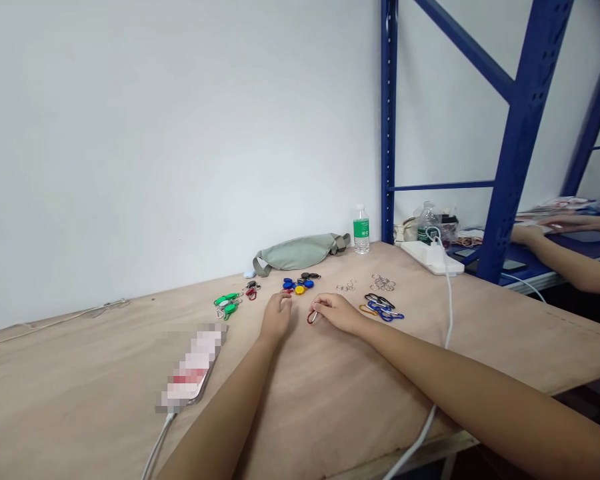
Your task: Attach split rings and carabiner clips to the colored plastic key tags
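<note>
My right hand pinches a red carabiner just above the wooden table. Slightly to its left is my left hand, its fingers reaching forward and a little apart at the near edge of a pile of round badge reels. In that pile I see blue reels, a yellow reel and black ones; something red peeks out beside my left fingertips. Several green reels lie to the left, near a small red-and-black group. Right of my right hand lie blue, black and orange carabiners.
Metal split rings and smaller metal pieces lie farther back. A grey-green waist bag and water bottle stand near the wall. A phone with cable, a white cable, power strip and blue rack post flank me. Another person's arms show at right.
</note>
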Demonstrator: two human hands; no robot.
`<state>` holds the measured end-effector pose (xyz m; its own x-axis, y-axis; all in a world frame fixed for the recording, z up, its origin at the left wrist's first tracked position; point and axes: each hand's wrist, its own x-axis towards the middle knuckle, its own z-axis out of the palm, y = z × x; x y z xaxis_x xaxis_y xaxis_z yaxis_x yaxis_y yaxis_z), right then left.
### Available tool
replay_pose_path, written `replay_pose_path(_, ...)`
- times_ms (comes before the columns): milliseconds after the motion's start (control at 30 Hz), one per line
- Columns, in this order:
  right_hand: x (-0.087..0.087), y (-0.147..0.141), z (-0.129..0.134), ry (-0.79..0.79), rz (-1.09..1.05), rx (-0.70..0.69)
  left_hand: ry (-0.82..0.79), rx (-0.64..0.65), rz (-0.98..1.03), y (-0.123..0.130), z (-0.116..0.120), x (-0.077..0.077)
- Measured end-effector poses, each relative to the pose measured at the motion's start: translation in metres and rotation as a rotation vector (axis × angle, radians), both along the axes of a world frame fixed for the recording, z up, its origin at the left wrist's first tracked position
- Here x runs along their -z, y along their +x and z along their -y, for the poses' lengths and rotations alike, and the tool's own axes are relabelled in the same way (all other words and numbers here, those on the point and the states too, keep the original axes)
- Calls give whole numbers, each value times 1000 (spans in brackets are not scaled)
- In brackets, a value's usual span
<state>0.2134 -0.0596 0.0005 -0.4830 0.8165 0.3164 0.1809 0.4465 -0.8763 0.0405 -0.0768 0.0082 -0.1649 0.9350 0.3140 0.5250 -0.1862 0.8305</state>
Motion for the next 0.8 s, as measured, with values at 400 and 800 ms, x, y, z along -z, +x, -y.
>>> replay_pose_path(400, 0, -3, -2, -312, -268, -11, -196, 352, 607, 29, 33, 8)
replay_pose_path(800, 3, 5, -3, -183, -173, -216, -165, 290, 729, 25, 32, 1)
